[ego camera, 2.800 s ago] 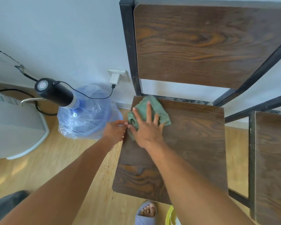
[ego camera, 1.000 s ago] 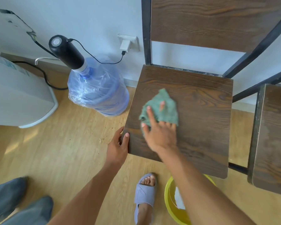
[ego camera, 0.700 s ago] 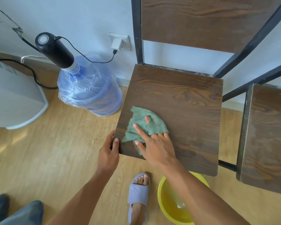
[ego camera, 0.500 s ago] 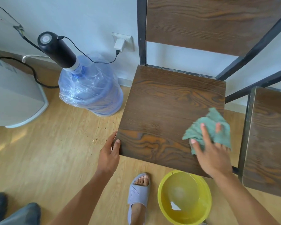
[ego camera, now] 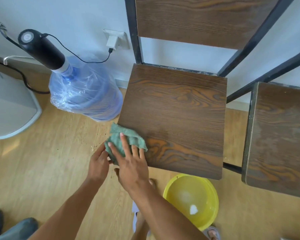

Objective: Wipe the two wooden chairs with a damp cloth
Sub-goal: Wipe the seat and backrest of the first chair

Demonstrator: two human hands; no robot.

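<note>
A dark wooden chair (ego camera: 177, 108) with a black metal frame stands against the wall. A second wooden chair (ego camera: 280, 135) stands to its right. A green cloth (ego camera: 126, 137) lies over the first seat's front left corner, part of it hanging past the edge. My right hand (ego camera: 132, 163) presses flat on the cloth with its fingers spread. My left hand (ego camera: 98, 163) sits just left of that corner, its fingers touching the cloth's lower edge; the seat corner itself is hidden under cloth and hands.
A yellow basin (ego camera: 192, 200) with water sits on the wooden floor under the seat's front edge. A wrapped blue water jug (ego camera: 83, 97) with a black pump stands to the left, its cable running to a wall plug (ego camera: 113, 40). My sandalled foot (ego camera: 137, 215) is below.
My right hand has swept the cloth from the seat's front right edge back across to the front left corner. My left hand now touches the cloth there.
</note>
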